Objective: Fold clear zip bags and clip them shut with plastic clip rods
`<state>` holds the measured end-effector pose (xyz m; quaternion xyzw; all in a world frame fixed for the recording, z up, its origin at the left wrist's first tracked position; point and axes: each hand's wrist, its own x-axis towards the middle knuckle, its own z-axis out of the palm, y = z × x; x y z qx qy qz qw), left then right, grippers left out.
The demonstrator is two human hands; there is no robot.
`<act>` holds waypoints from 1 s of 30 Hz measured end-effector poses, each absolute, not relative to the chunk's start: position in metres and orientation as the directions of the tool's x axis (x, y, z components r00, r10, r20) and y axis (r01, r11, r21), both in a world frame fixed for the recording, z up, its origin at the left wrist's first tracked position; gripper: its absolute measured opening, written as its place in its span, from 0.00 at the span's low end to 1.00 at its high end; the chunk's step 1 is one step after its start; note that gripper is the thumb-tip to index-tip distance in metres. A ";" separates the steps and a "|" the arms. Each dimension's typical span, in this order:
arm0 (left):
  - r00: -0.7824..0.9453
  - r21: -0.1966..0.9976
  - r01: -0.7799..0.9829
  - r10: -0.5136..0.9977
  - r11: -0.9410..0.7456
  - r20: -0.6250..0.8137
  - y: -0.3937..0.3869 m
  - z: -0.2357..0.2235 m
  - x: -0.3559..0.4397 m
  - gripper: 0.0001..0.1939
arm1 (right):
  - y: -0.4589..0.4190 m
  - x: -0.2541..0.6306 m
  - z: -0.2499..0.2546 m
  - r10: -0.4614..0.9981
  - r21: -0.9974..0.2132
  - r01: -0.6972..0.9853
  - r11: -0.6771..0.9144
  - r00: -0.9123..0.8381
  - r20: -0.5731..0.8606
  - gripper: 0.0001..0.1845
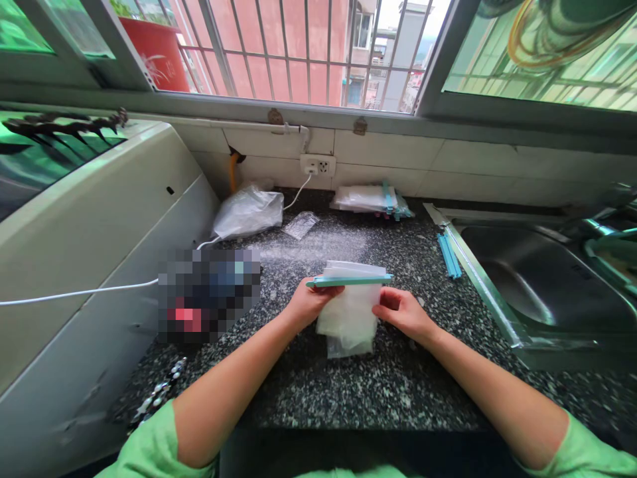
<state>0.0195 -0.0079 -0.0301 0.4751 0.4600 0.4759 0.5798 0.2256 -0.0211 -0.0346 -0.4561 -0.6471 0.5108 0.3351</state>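
My left hand (311, 305) is closed around the left end of a light-blue bag sealing clip (355, 281) and the plastic bag beneath it. The clip lies across the upper part of the translucent bag (352, 315), whose top edge sticks up beyond it. At the bag's right edge, my right hand (405, 313) has its thumb and fingers closed on the plastic, just below the clip's right end. Below the hands the bag's loose lower part hangs over the speckled counter (343, 398).
Blue clip strips (449, 256) lie beside the metal sink (517, 279). Clipped bags (365, 198) are stacked by the wall, near a white plastic bag (251, 211) and a small clear packet (301, 225). On the left, a white cable (99, 292) runs to a blurred-out object (209, 292).
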 end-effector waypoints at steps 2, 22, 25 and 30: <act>0.105 0.987 -0.128 0.991 0.101 -0.088 -0.008 -0.032 0.019 0.19 | -0.023 0.224 -0.036 0.929 -0.953 0.292 0.076 -0.368 -0.039 0.20; 0.211 0.964 -0.177 0.965 0.197 -0.159 0.012 -0.044 0.013 0.19 | 0.013 0.235 -0.056 0.643 -0.264 0.666 0.697 -0.419 0.641 0.08; 0.223 0.955 -0.212 0.962 0.205 -0.157 0.025 -0.043 0.014 0.20 | 0.028 0.238 -0.058 0.574 -0.144 0.686 0.713 -0.453 0.682 0.09; 0.221 0.913 -0.306 0.953 0.269 -0.207 0.057 -0.043 0.017 0.14 | 0.065 0.244 -0.060 0.562 -0.088 0.777 0.623 -0.367 0.741 0.10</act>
